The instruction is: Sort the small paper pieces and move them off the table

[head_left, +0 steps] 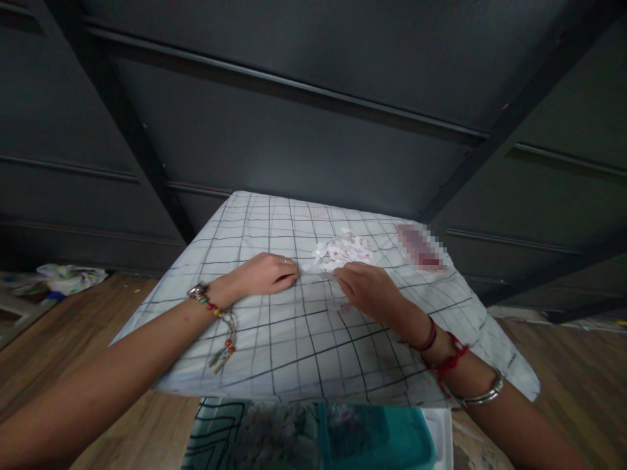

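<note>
My left hand [268, 273] rests on the white checked cloth [289, 346], its fingers curled closed. To its right, my right hand [368, 288] is also closed, thumb and fingers pressed together. A small greyish, see-through scrap [324, 276] shows at the right fingertips; what it is cannot be made out. Whatever the left fingers hold, if anything, is hidden. Just beyond both hands lies a loose pile of small white and pinkish pieces [345, 249], perhaps thin plastic or paper. A blurred-out reddish rectangular item [421, 248] lies farther right on the cloth.
A dark metal panel wall [304, 143] stands right behind the cloth-covered surface. Below its front edge are a teal plastic container [406, 437] and a compartment of pale, crumpled pieces [277, 434]. A crumpled patterned bag [71, 279] lies at the far left above the wooden floor [112, 313].
</note>
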